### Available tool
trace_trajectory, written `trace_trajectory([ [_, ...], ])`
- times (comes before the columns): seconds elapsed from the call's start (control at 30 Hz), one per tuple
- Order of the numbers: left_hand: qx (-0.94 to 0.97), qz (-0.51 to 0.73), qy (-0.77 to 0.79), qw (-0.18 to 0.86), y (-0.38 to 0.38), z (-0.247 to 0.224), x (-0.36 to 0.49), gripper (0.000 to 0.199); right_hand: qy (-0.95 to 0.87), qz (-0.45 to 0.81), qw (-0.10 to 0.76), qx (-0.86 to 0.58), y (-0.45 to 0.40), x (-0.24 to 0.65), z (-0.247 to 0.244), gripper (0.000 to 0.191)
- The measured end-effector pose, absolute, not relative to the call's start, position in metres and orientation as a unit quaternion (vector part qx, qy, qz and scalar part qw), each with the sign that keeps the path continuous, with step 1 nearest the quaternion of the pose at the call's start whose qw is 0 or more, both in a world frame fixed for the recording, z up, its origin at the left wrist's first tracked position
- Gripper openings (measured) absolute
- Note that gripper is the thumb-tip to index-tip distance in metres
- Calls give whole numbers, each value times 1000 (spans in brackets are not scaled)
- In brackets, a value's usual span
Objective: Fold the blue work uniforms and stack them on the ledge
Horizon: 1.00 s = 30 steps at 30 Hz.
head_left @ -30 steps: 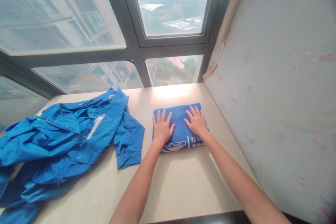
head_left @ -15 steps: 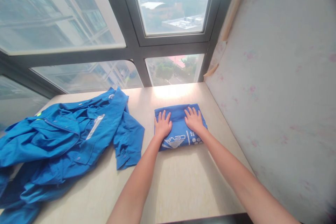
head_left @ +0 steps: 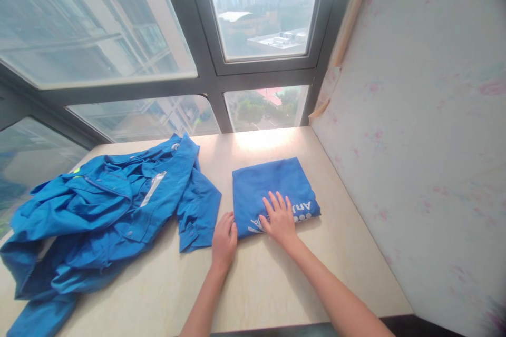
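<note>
So the blue printed cloth rectangle (head_left: 266,179) is folded, right hand (head_left: 280,221) spread atop, left hand (head_left: 224,238) grip unclear, crumpled blue fabric jacket (head_left: 100,216) unfolded.

The person's right hand (head_left: 279,221) lies spread on a folded blue cloth (head_left: 269,181), the left hand (head_left: 224,239) at its near left corner. A crumpled blue jacket (head_left: 110,205) lies left on the pale tabletop (head_left: 253,289).

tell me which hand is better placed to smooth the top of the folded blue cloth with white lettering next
Probably the right hand: it lies spread on top of the folded blue cloth, while the left hand is only at its near left corner.
</note>
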<state>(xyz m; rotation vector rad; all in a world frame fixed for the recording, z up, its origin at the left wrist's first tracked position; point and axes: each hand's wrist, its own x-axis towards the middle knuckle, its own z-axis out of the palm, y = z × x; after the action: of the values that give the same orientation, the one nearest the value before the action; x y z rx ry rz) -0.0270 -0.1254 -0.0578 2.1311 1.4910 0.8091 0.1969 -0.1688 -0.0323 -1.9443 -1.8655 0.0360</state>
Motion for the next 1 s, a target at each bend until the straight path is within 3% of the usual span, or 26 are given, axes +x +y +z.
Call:
trace_trajectory([
  [0.47,831,105,546,-1,-131,-48,-8,56,-653,-89,185,-729,-90,326,-54,50],
  [0.67,827,101,553,-10,-132,-46,-8,56,-627,-110,179,-750,-44,375,-59,51],
  [1.0,825,102,556,3,-133,-45,-8,56,-613,-126,200,-754,-44,373,-67,49],
])
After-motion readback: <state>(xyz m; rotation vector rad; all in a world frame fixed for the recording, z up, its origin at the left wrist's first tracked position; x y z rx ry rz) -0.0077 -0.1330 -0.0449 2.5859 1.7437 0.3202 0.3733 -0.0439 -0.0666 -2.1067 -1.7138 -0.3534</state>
